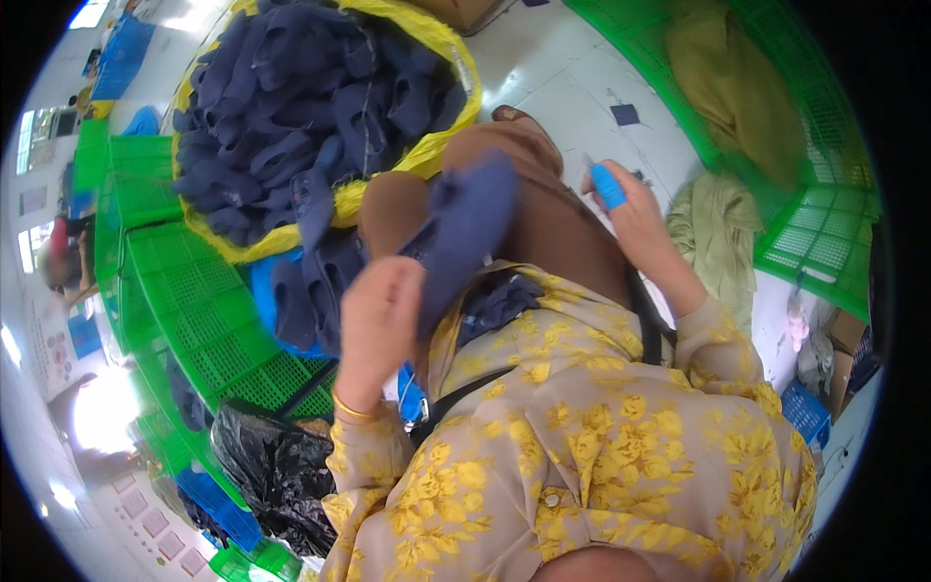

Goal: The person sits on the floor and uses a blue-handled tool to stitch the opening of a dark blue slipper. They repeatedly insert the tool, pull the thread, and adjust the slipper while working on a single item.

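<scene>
My left hand (383,308), closed, grips a navy piece that looks like a low-cut sock (475,218). The piece is raised over my lap and smeared by motion. My right hand (630,218) is held over the right side of my lap, apart from the sock, with blue wrapping on one finger. Its fingers are curled, and a small thin thing seems to stick out at the tips, too small to name. Dark navy fabric (499,306) is bunched on my lap. Several similar navy socks (315,276) hang near my left knee.
Ahead on the left stands a big yellow-rimmed sack (464,73) heaped with navy socks. Green plastic crates (199,301) line the left, with a black plastic bag (262,466) nearer me. At the right, a green crate (815,233) holds olive cloth (732,87); pale green cloth (718,228) hangs beside it.
</scene>
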Tool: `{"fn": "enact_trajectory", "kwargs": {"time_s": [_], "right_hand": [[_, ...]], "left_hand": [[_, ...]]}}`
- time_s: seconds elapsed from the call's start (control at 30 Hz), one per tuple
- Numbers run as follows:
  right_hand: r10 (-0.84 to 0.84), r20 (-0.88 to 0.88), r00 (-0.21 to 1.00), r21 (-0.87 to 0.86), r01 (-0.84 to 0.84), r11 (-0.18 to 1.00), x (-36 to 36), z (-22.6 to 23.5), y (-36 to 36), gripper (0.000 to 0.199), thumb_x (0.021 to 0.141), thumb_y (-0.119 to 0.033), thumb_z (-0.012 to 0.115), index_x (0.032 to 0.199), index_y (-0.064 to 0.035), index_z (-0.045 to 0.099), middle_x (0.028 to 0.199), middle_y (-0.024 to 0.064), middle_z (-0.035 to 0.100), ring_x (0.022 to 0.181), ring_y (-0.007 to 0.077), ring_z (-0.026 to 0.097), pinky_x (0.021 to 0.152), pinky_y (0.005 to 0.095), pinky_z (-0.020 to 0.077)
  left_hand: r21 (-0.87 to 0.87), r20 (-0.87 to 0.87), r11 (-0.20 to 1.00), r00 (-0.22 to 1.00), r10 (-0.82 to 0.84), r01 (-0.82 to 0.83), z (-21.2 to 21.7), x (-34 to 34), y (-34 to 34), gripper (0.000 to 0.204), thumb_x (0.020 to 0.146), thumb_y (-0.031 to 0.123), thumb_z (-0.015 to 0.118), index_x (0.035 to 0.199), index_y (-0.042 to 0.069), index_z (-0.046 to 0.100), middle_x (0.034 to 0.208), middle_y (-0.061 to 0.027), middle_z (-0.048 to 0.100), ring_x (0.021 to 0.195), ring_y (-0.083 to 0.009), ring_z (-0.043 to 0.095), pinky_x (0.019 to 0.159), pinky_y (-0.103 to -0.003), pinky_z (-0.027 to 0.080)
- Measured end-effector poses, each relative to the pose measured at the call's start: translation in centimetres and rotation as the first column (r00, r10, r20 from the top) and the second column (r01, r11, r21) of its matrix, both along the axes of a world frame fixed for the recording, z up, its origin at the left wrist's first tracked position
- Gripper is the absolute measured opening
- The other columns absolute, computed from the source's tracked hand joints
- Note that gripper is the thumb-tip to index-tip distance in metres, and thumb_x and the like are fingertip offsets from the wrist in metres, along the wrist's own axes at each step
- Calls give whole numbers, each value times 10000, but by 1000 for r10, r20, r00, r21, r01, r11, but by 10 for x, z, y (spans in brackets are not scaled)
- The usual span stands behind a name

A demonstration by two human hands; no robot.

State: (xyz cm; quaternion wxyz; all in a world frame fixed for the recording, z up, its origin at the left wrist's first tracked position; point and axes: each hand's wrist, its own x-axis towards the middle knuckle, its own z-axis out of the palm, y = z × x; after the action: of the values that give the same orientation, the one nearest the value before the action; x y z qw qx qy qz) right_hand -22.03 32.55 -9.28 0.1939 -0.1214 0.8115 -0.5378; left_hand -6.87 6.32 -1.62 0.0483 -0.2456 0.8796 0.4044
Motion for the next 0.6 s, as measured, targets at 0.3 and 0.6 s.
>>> {"fn": "enact_trajectory", "kwargs": {"time_s": [0.3,0.6], "right_hand": [[-225,340,913,-171,296,940,-10,-27,21,281,1021,-329,437,957,-104,592,653,-87,400,507,-4,283,446,178,204],[-343,341,875,-216,428,877,-18,-15,24,157,976,-200,507,1084,-97,557,754,-64,442,500,1,306,436,168,226]], "left_hand": [[314,-781,542,113,614,-780,51,148,-210,392,957,224,531,1164,-107,572,1148,-153,620,1034,-257,594,892,-371,463],[287,-366,622,516,774,-729,-71,58,-156,155,861,73,639,999,15,679,979,-61,674,794,-138,648,624,-281,543]]}}
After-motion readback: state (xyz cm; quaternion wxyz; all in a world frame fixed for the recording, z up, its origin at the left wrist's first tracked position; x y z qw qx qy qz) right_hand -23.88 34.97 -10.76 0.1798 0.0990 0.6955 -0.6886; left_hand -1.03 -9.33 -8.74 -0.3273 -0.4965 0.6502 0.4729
